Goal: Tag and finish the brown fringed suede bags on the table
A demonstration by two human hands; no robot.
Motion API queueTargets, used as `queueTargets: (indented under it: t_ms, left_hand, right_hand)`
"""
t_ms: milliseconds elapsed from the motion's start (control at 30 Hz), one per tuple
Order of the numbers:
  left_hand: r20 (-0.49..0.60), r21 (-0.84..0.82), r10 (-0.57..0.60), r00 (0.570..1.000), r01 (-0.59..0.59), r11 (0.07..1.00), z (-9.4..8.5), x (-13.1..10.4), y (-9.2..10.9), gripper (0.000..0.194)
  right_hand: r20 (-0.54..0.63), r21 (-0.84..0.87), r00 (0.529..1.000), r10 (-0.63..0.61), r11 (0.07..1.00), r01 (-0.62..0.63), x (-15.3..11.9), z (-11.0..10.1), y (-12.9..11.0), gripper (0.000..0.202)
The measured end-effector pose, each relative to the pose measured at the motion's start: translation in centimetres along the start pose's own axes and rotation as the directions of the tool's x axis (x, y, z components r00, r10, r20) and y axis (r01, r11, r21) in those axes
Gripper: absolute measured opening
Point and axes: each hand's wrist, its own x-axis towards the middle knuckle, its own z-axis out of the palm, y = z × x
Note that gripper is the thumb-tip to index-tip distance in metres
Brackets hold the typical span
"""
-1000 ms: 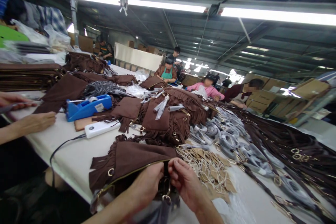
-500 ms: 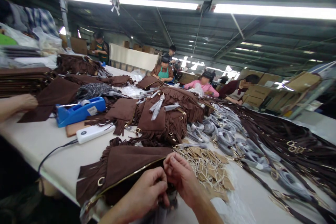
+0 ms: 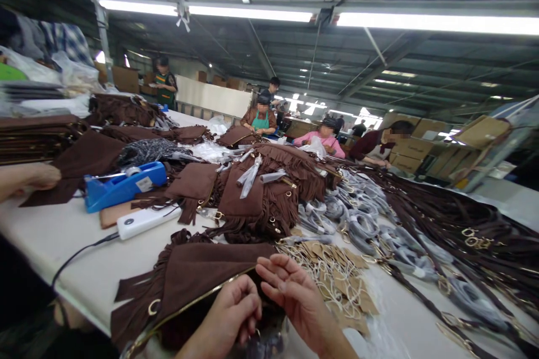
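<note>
A brown fringed bag [image 3: 202, 266] lies on the table right in front of me, its gold zipper [image 3: 206, 293] open along the near side. Over the bag's opening, my left hand [image 3: 233, 311] has its fingers curled together; what is between them, if anything, is hidden. A small metal ring and something dark show just below those fingertips, too unclear to name. My right hand [image 3: 295, 291] is held beside it at the bag's right end, fingers stretched and slightly apart, with nothing visible in it. Brown paper tags with white strings [image 3: 337, 275] lie just beyond the right hand.
A blue tape dispenser [image 3: 126, 184] and a white corded device [image 3: 149, 221] are at left. More fringed bags [image 3: 242, 193] are piled ahead. Wrapped straps [image 3: 362, 224] and loose brown straps [image 3: 442, 207] cover the right. Another person's hand [image 3: 44, 176] touches brown material at far left.
My right hand's fingers have straightened and spread from a pinched pose. My left hand has shifted slightly left and down, still curled. The view has tilted a little.
</note>
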Motion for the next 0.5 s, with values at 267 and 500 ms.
queueTargets:
  t_ms: [267, 500]
  left_hand:
    - [0.001, -0.016, 0.023, 1.000, -0.023, 1.000, -0.3, 0.2, -0.9, 0.054]
    - [0.032, -0.044, 0.079, 0.996, -0.077, 0.996, -0.8, 0.4, -2.0, 0.056]
  right_hand:
    - [-0.163, -0.252, 0.981, -0.102, 0.966, 0.058, 0.0, -0.3, 0.3, 0.034]
    - [-0.154, -0.364, 0.981, -0.115, 0.930, 0.051, -0.2, -0.3, 0.3, 0.039]
